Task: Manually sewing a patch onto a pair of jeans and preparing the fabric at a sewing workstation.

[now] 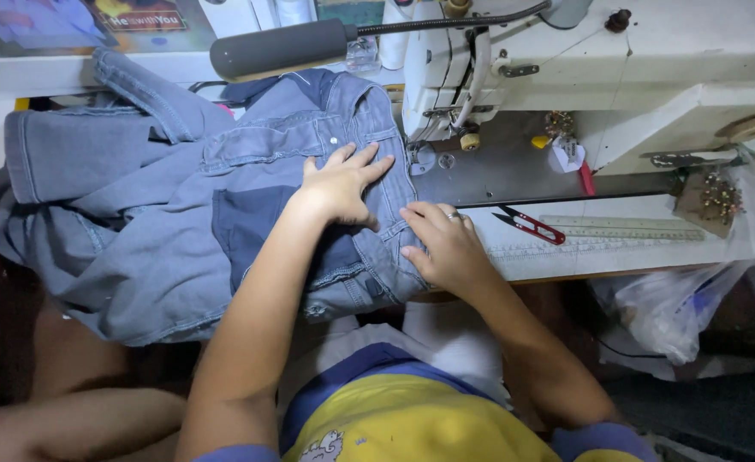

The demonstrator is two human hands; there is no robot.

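Both hands lie flat, fingers spread, on the denim jacket (181, 214): left hand (341, 184), right hand (446, 248). The jacket's edge lies just short of the sewing machine's needle (416, 145); no stitching looks begun there.

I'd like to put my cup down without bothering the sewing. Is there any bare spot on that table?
Little. The dark bed between the needle and the clutter near the machine's pillar is bare. A thin strip of tabletop lies below the ruler, right of the right hand. The jacket covers the whole left side under the left hand; snips crowd the ruler's end.
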